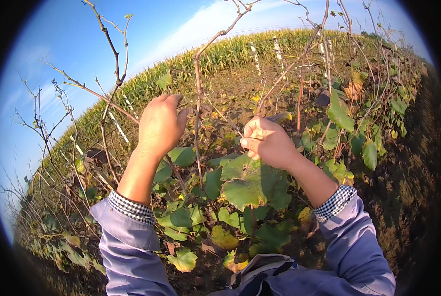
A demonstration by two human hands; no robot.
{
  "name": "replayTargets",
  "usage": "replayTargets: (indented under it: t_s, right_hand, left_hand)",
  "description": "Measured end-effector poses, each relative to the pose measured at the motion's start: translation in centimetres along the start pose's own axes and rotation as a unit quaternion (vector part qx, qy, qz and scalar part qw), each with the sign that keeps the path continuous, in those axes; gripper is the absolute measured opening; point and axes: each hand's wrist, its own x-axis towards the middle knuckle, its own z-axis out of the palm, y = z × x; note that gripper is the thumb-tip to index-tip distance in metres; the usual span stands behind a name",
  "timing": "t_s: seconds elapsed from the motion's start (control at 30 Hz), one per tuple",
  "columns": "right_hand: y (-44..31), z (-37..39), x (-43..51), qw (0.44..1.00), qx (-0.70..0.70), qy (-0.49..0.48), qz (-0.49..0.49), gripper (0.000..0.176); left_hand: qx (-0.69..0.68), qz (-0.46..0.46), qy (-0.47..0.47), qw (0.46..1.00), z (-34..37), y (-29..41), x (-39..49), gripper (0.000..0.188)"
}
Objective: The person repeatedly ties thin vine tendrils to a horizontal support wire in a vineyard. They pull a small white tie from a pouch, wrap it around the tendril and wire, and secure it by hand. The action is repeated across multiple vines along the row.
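My right hand has its thumb and fingers pinched around a thin twig that slants up and left from the fingertips. Just below hangs a large green grapevine leaf, its edge browned and part of it in shadow. My left hand is raised left of an upright brown grapevine cane. Its thumb points toward that cane, and its other fingers are mostly hidden behind the hand. A small green leaf shows just above the left knuckles. Another reddish cane passes behind the left hand.
Bare canes rise on the left, and more leafy vines follow the row on the right. Wires and pale posts stand beyond. A field of tall crop plants lies farther back. Dark soil borders the row at right.
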Motion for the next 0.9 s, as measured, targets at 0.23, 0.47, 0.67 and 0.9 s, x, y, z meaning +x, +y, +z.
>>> replayTargets:
  t_s: [0.23, 0.47, 0.67, 0.9]
  right_hand:
    - [1.3, -4.3, -0.8, 0.994, 0.003, -0.016, 0.104, 0.029]
    - [3.4, -4.0, -1.3, 0.991, 0.085, -0.024, 0.102, 0.042]
    - [6.6, -4.3, -10.9, 0.969, 0.184, -0.050, 0.158, 0.021]
    - [13.6, -0.7, -25.0, 0.901, 0.108, -0.093, 0.411, 0.022]
  left_hand:
    - [-0.115, -0.065, -0.056, 0.990, 1.3, -0.3, 1.0, 0.025]
    - [-0.069, -0.026, 0.007, 0.997, 1.3, 1.0, 0.4, 0.032]
    - [-0.175, 0.114, 0.052, 0.977, -1.8, 6.6, -12.2, 0.028]
    - [-0.370, -0.162, -0.394, 0.826, 7.8, 15.3, -36.9, 0.027]
